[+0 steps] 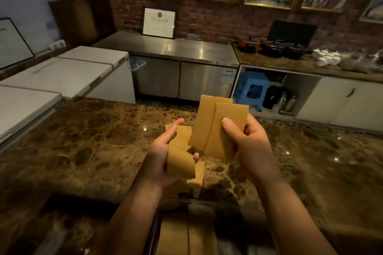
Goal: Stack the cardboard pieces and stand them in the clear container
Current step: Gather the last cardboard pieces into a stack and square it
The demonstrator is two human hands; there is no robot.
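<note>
Cardboard pieces [209,130] are held unaligned above the bench [93,141]: 2 in right hand [248,141] grip, several in left hand [159,157]. Stacking unfinished; clear container not clearly identifiable.

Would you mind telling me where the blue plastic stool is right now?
In the head view, the blue plastic stool sits upper right of centre, tucked in the open space under the wooden counter, beside the stainless steel cabinet.
</note>
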